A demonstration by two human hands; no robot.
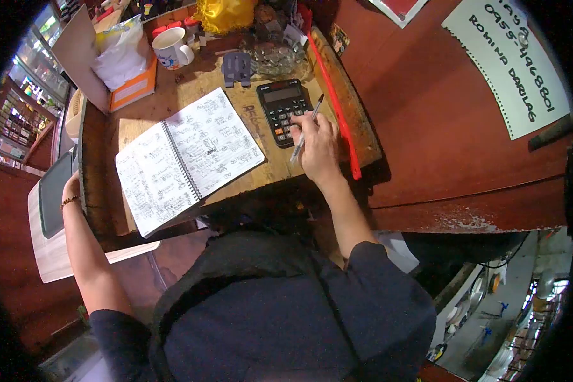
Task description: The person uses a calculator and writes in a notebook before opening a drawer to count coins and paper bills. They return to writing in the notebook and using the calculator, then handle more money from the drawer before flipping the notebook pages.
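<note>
The person's right hand point(319, 148) holds a pen point(297, 150) slantwise among its fingers, and its fingertips sit at the lower right keys of a calculator point(281, 112); whether any key is pressed cannot be told. The left hand point(74, 184) is beyond the left wall of the wooden tray point(94, 184), its fingers hidden, so whether it is wide, narrow or holding something cannot be told.

The calculator lies face up on the tray's bare wood, just right of an open notebook point(218, 143) and near a red strap point(337, 108). It looks like a light, stiff plastic slab, smooth enough to slide if pushed sideways. The two long sides seem the best hold, with the display and keys left free; the left side is open to fingers, while the right side is partly covered by the hand.

The pen seems very light and rigid, its slim, clear barrel apt to roll or slip if the fingers loosen. The middle of the barrel is the sound place to pinch it.

The notebook lies flat, both pages covered in handwriting. Its paper is probably soft and easily creased or torn at the coil, so a hold under both outer edges, or along the spiral spine, should serve better than one loose corner.
</note>
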